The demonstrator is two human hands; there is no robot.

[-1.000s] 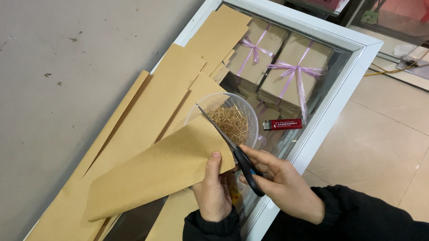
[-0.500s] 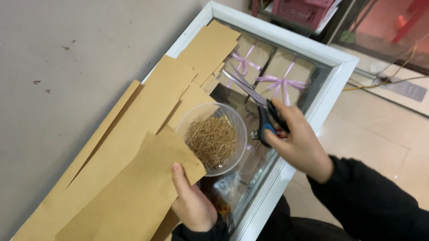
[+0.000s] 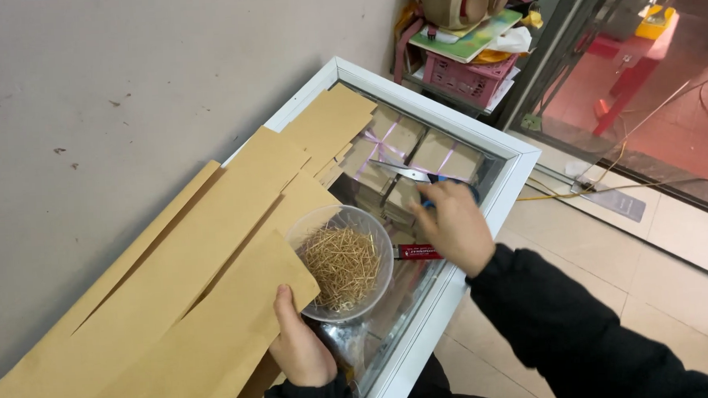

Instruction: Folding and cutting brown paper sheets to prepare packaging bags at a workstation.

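Across the white-framed glass-topped cabinet (image 3: 520, 168) that serves as your bench, the items stand as follows.

Your left hand (image 3: 299, 345): closed on the lower corner of a sheet of brown kraft paper (image 3: 209, 341), thumb on top, fingers hidden beneath. That sheet lies over the near left part of the glass, its corner just reaching the rim of the bowl.

Your right hand (image 3: 453, 228): curled over the handles of a pair of scissors (image 3: 413, 175), blue showing at the grip; the silver blades point away from you, towards the wall, and lie low over the glass. Whether the blades are parted you cannot tell.

Clear plastic bowl (image 3: 345, 263): between your two hands, holding a loose heap of fine straw-coloured shreds.

Red tube-shaped item (image 3: 418, 252): on the glass just beside the bowl, below your right hand.

Further strips of brown paper (image 3: 212, 221): stacked lengthwise along the wall side, overlapping one another, the farthest piece reaching the far corner of the frame.

Small brown boxes tied with lilac ribbon (image 3: 387, 142): grouped under the glass at the far end.

Pink crate (image 3: 464, 75): beyond the cabinet, with books laid on top.
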